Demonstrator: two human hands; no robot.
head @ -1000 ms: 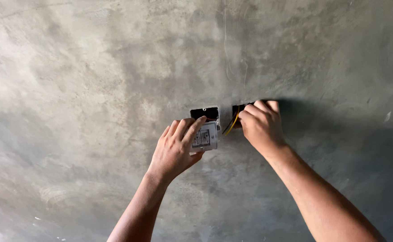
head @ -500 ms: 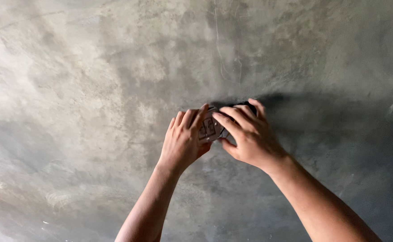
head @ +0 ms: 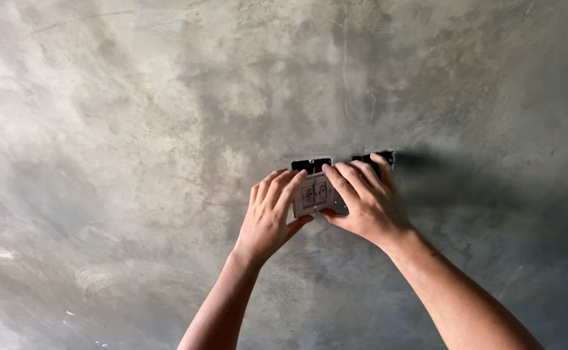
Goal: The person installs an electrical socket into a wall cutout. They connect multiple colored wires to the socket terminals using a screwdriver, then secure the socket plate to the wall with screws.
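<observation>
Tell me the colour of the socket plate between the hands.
White, with grey markings; the socket plate shows best in the head view, against the grey wall.

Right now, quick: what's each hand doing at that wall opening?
Left hand: fingers curled on the left edge of the white rectangular plastic socket module, holding it.
Right hand: gripping the module's right side, over the dark wall recess.

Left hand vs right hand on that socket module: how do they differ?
The left hand grips the socket module at its left edge; the right hand covers its right side. Left fingers point up and right, right fingers up and left, reaching the dark wall opening. Both are bare and touch the module against the grey wall.
</observation>
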